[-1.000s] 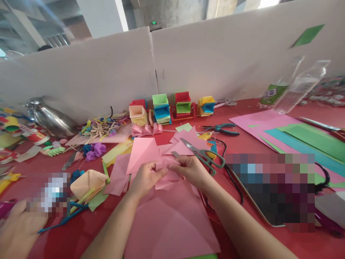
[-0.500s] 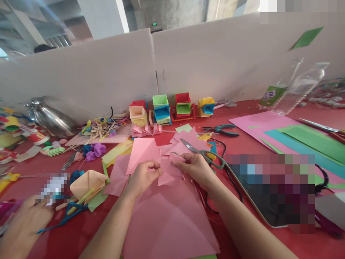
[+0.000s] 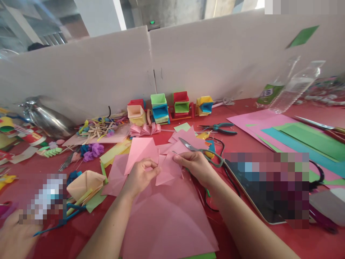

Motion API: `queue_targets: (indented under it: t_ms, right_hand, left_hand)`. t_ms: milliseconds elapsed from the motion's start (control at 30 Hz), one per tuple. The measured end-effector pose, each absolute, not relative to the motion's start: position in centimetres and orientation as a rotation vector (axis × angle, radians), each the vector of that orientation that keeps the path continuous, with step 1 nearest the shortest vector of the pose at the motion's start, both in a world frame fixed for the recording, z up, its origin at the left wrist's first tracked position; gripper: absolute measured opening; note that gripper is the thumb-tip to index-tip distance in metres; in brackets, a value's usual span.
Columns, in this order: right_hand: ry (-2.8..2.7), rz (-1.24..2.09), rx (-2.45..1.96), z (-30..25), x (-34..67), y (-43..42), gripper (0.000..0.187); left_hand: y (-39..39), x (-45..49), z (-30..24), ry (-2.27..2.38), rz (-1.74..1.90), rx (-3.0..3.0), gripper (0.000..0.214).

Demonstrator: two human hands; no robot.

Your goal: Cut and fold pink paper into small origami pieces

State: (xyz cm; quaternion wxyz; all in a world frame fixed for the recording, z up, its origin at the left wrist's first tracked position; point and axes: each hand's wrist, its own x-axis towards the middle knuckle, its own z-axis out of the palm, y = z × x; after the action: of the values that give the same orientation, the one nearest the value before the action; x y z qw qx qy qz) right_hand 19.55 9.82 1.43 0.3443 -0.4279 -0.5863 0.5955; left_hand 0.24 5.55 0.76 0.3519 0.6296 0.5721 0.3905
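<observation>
Several paper boxes [image 3: 160, 111] at the back look finished; the small pink paper [image 3: 169, 169], pinched in the right hand [image 3: 196, 166] above a large pink sheet [image 3: 168, 223], seems unfinished. The left hand [image 3: 140, 178] is narrow beside it, grip unclear.

At lower left, a co-worker's blurred hand [image 3: 19, 235] is cut off by the frame's edge. At right, a flat black tablet [image 3: 256, 198] is partly masked by pixelation. At centre, green-handled steel scissors [image 3: 188, 145] are partly covered by the right hand [image 3: 195, 165].
</observation>
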Motion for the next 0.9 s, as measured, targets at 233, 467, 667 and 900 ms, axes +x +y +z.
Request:
queue_targets:
  t_ms: [233,467,667,900]
  right_hand:
    - [-1.414,1.554,-1.094,1.74,19.89,10.15,0.032]
    - [-1.430,1.536,-1.081,1.55,20.00,10.29,0.031]
    - [-1.595,1.523,-1.106,1.65,19.74,9.95,0.032]
    - [-1.598,1.477,-1.156,1.32,19.51,9.91,0.031]
  left_hand:
    - [5.67,-0.12,0.82,1.484,1.019,1.573,0.018]
    - [5.68,-0.24,0.76,1.476,1.019,1.580,0.016]
    - [5.41,0.21,0.66,1.465,0.949,1.627,0.019]
    - [5.25,0.32,0.39,1.393,0.907,1.550,0.016]
